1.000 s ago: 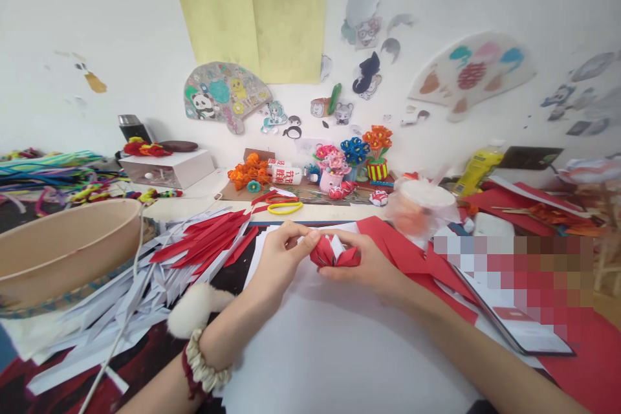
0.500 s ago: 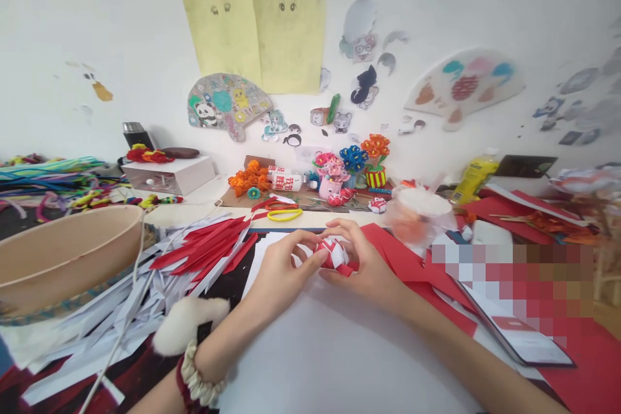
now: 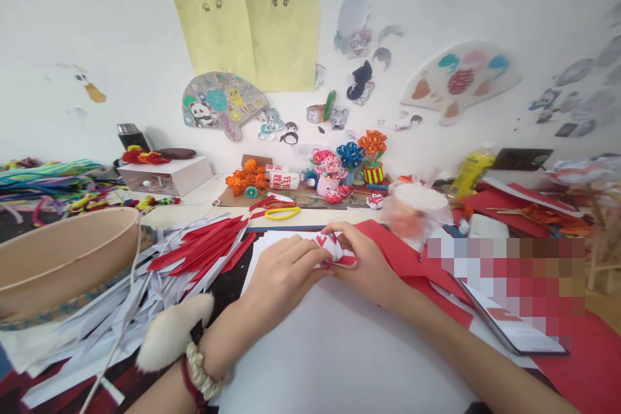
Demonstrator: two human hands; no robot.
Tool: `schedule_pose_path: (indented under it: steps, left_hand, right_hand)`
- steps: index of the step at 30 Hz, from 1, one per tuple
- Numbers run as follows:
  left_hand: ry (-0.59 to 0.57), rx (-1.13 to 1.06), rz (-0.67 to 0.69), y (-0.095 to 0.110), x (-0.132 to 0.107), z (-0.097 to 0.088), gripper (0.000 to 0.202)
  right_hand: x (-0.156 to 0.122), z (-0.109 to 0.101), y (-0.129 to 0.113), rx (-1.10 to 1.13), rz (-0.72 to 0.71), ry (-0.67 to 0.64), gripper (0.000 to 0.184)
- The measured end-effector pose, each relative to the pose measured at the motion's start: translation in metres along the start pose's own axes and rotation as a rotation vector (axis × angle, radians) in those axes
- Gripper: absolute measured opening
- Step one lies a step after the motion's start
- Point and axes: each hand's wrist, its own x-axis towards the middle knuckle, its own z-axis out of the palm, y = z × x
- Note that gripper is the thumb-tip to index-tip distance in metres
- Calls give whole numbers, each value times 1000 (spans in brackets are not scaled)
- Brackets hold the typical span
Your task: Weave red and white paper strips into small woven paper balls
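Observation:
A small woven ball of red and white paper strips (image 3: 331, 246) sits between my two hands, above the white paper sheets (image 3: 330, 336). My left hand (image 3: 286, 272) comes at it from the left, its bent fingers pressed to the ball's near left side. From the right, my right hand (image 3: 366, 262) curls around it, with the index finger arched over the top and the thumb below. A red and white strip end juts out under the right fingers. Parts of the ball are hidden behind the fingers. A cream scrunchie (image 3: 201, 372) circles my left wrist.
Red strips (image 3: 198, 246) and white strips (image 3: 111, 310) lie in a pile at left, beside a beige basin (image 3: 72, 252). Yellow-handled scissors (image 3: 282, 213) rest behind my hands. At right are red paper sheets (image 3: 398, 249), a wrapped cup (image 3: 416, 207) and a tablet (image 3: 533, 336).
My left hand has turned over the ball, so its back now faces me. The ball has rotated, showing a different red and white pattern. The view has shifted slightly.

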Motion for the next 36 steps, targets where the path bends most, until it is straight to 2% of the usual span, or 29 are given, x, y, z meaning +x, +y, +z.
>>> schedule_pose_path:
  steps: [10, 16, 20, 24, 26, 28, 31, 33, 36]
  left_hand:
    - [-53, -84, 54, -6, -2, 3, 16]
    - [-5, -108, 64, -4, -2, 3, 21]
    - [89, -42, 7, 4, 0, 6, 18]
    - [197, 60, -59, 9, 1, 13, 9]
    - [225, 129, -55, 8, 1, 16, 9]
    - [221, 191, -40, 6, 0, 16, 11]
    - [161, 254, 6, 2, -2, 15, 15]
    - [97, 289, 58, 0, -3, 14, 16]
    - [-35, 349, 141, -3, -3, 13, 20]
  right_hand:
    - [-1, 1, 0, 102, 48, -88, 39]
    - [-1, 0, -2, 115, 64, -93, 37]
    - [-1, 2, -3, 33, 38, -4, 36]
    - [0, 4, 1, -130, -63, 55, 44]
    - [0, 2, 3, -260, -142, 126, 48]
    - [1, -1, 4, -451, -262, 227, 40]
    - [1, -4, 6, -674, -486, 315, 15]
    - [0, -4, 7, -750, -598, 285, 4]
    - [-1, -1, 10, -789, -685, 161, 15]
